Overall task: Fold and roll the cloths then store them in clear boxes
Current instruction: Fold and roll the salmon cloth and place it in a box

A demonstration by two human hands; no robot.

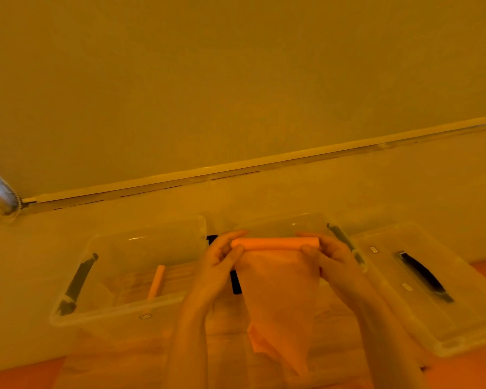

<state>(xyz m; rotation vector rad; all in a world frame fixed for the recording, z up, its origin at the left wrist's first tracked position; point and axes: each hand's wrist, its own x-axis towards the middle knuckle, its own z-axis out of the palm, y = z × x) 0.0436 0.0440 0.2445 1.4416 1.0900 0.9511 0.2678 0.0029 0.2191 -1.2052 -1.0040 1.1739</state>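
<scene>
Both hands, left hand (218, 258) and right hand (327, 255), grip a half-rolled orange cloth (278, 279) over the middle box (281, 224); a finished roll (156, 282) lies in the left box (76, 315), a lid (443, 341) right.

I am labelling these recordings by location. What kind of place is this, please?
Probably a room in a home, with the work done low, perhaps on the floor. A plain wall meets the surface at a baseboard strip, and clear boxes sit on wood-grain boards. The orange light hides finer clues.
</scene>
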